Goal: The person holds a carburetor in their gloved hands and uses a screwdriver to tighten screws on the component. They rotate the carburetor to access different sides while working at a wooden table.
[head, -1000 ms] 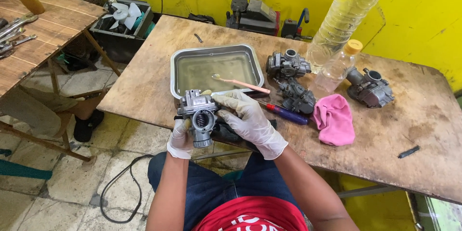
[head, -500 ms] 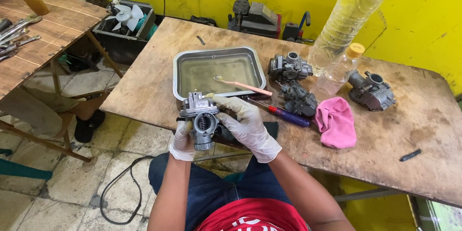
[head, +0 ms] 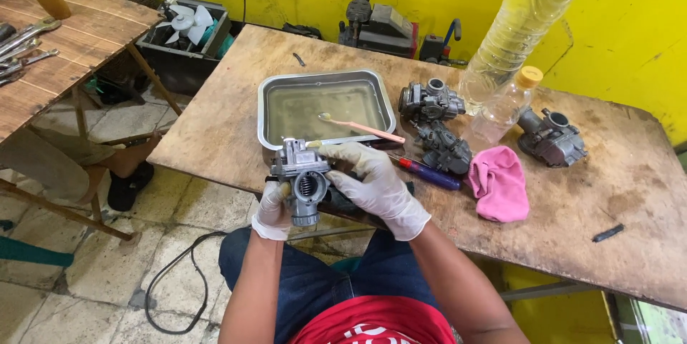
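Observation:
A grey metal carburetor (head: 302, 181) is held upright over the near edge of the wooden table (head: 615, 201), its round bore facing me. My left hand (head: 274, 209), in a white glove, grips it from below. My right hand (head: 372, 183), also gloved, clasps its right side with fingers along the top. Just behind sits a metal tray (head: 266, 111) of murky liquid with a pink-handled brush (head: 361, 128) lying across its rim.
Three more carburetors (head: 429, 100) (head: 445, 149) (head: 552, 136) lie on the table, with a screwdriver (head: 428, 172), a pink rag (head: 499, 183) and two clear plastic bottles (head: 519, 25) (head: 504, 108). A second table with wrenches (head: 25, 36) stands left; a crate with a fan (head: 186, 25) behind.
The carburetor and both hands stay in about the same place; the view has shifted slightly.

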